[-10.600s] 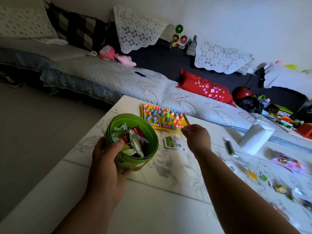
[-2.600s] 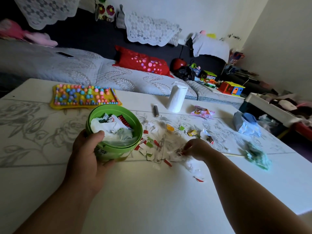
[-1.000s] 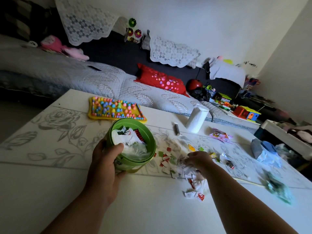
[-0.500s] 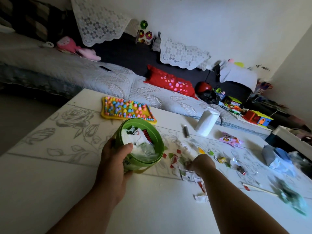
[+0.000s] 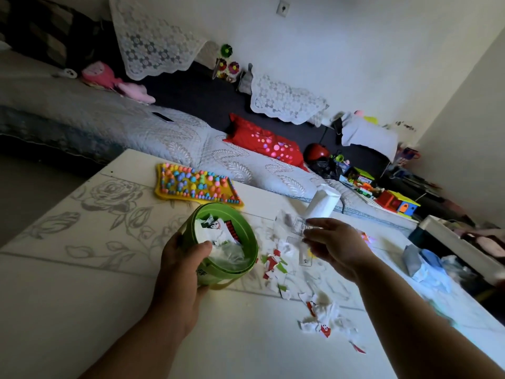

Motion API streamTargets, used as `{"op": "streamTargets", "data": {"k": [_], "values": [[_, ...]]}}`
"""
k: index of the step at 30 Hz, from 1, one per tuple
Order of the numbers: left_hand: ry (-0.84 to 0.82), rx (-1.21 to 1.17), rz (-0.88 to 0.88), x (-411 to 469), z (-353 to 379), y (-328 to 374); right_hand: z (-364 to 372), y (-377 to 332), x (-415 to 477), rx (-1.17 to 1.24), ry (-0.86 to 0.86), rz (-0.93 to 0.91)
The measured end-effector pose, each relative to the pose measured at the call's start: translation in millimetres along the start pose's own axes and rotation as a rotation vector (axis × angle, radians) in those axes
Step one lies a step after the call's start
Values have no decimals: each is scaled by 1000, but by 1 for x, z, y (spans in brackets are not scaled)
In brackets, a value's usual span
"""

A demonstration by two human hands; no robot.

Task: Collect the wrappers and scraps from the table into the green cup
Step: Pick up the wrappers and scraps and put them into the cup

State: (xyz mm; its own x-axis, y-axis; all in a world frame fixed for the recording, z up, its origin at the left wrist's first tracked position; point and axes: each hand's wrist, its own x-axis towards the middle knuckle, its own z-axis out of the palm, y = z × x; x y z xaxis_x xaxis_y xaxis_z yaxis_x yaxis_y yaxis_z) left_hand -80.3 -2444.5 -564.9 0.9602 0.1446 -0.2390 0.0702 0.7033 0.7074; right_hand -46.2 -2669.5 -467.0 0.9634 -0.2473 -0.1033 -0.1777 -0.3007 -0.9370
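While the left hand (image 5: 180, 272) steadies the green cup (image 5: 224, 243), the right hand (image 5: 334, 246) carries a clear wrapper (image 5: 293, 231) toward it.

Judged by appearance, the wrapper is thin, light, limp film that will crumple and may slip; pinch it at an edge and release it low over the cup, since it could drift. Right-hand fingers are closed in a pinch on the wrapper's right edge, with the film hanging just right of the rim, above the table (image 5: 82, 296). Left-hand fingers wrap the near wall of the cup, thumb hooked over the rim; the cup tilts toward the right hand and is already well filled with paper and wrappers. Torn scraps (image 5: 276, 266) lie just beside the cup, and a second cluster (image 5: 323, 318) lies nearer the table edge; being small and flat, these likely need fingertip pinching or sweeping.
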Motion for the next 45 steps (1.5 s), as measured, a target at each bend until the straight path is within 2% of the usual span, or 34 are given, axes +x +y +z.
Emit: {"op": "streamTargets", "data": {"k": [5, 8, 12, 15, 20, 25, 27, 29, 33, 35, 40, 45], "values": [[-17, 6, -22, -6, 2, 1, 48, -43, -24, -117, -184, -106], [-31, 3, -46, -8, 1, 3, 85, -43, -23, -360, -198, -170], [-7, -10, -46, -6, -4, 7, 120, -40, -21, -818, -156, -333], [9, -19, -40, -4, -7, 11, 135, -38, -18, -987, -176, -365], [19, -48, -32, -2, -11, 17, 140, -38, -15, -1032, -81, -438], [33, -70, -24, -4, -12, 22, 124, -49, -18, -834, -23, -475], [39, -71, -21, -5, -12, 23, 116, -54, -21, -826, -14, -497], [44, -72, -18, -6, -12, 23, 112, -57, -23, -896, -68, -499], [37, -58, -16, -5, -11, 19, 127, -51, -28, -1243, -275, -503], [18, -45, -12, -5, -10, 15, 138, -45, -26, -1265, -322, -460], [10, -39, -14, -5, -6, 7, 143, -38, -20, -1342, -338, -398], [27, -30, -21, 2, -3, 2, 115, -53, -37, -1238, -259, -487]]}}
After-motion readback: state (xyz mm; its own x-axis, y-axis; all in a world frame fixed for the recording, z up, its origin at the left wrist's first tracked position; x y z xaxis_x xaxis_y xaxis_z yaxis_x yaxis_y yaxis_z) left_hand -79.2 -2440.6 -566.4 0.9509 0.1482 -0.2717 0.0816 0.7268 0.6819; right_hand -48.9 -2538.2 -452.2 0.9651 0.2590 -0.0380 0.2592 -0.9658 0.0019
